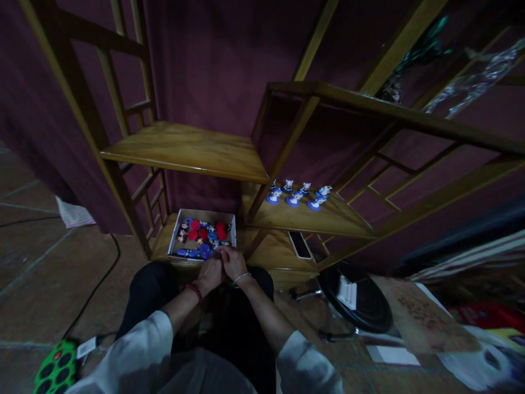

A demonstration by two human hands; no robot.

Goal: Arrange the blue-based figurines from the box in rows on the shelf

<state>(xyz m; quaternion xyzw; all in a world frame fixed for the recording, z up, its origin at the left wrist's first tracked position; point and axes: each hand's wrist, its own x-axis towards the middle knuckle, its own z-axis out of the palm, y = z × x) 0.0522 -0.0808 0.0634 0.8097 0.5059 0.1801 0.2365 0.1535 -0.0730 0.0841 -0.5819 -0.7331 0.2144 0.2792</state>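
Note:
My left hand [211, 273], with a dark red bead bracelet at its wrist, is closed just in front of an open box [170, 241]. Against it rests my right hand [233, 262], wearing a pale bracelet, its fingers curled and meeting the left. Whatever lies between the fingers is hidden. Inside the box are small figurines [181, 235] with red bases [203, 233] and blue bases [205, 251], some lying on their sides. On the shelf to the right, several small figurines [294, 198] stand upright in two rows on purple-blue bases.
A wooden shelf unit [184, 145] surrounds the box, with one board above it. A phone [300, 244] lies on the lower board at right. A black round stool [356, 298] stands on the right, and a green device [56, 368] sits on the floor at left.

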